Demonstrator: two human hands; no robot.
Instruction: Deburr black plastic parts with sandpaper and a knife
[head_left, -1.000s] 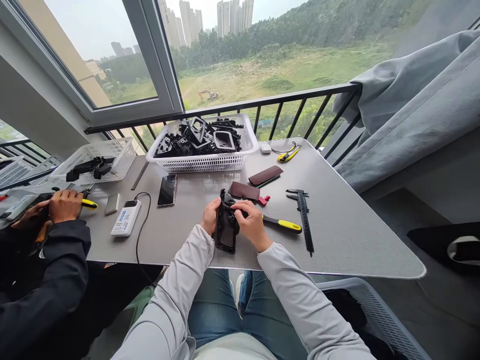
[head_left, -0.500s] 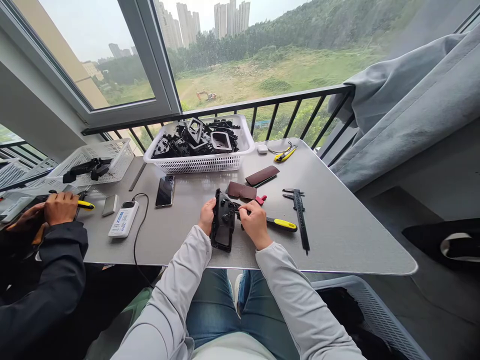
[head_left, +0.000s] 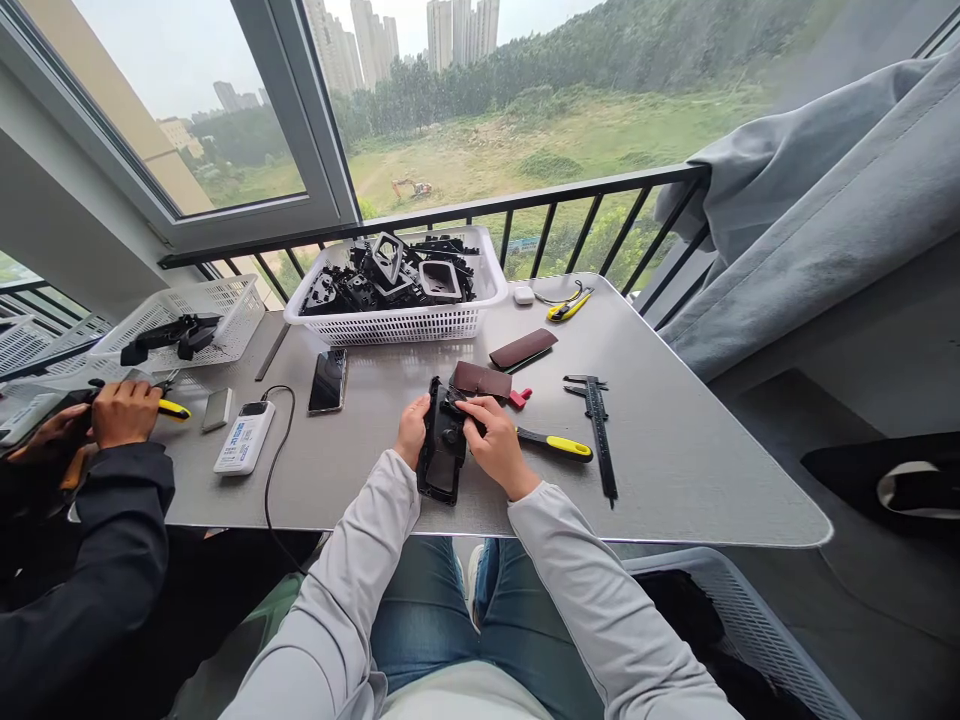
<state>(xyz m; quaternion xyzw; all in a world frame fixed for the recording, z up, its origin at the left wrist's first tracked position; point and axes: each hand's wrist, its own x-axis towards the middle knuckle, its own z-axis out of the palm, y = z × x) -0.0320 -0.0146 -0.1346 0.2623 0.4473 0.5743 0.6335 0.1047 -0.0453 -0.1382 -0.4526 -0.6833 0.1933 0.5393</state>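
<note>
My left hand (head_left: 412, 430) grips the left edge of a black plastic housing (head_left: 442, 455) near the table's front edge. On the housing's upper right part lie the bent fingers of my right hand (head_left: 491, 440); whatever they may pinch is too small to make out. A tool with a yellow and black handle (head_left: 566, 447) rests just right of that hand. Behind the housing are a brown sanding pad (head_left: 482, 379) and a small red piece (head_left: 520, 398). Black calipers (head_left: 600, 440) lie farther right.
A white basket (head_left: 397, 325) of black parts stands at the back. A phone (head_left: 328, 381), a power bank (head_left: 244, 438) with a cable and a second basket (head_left: 240, 310) are left. A co-worker's hand (head_left: 127, 412) is at far left; a cutter (head_left: 568, 306) lies back right.
My right hand has moved left and slightly up, from beside the housing onto its upper part. My left hand keeps its grip.
</note>
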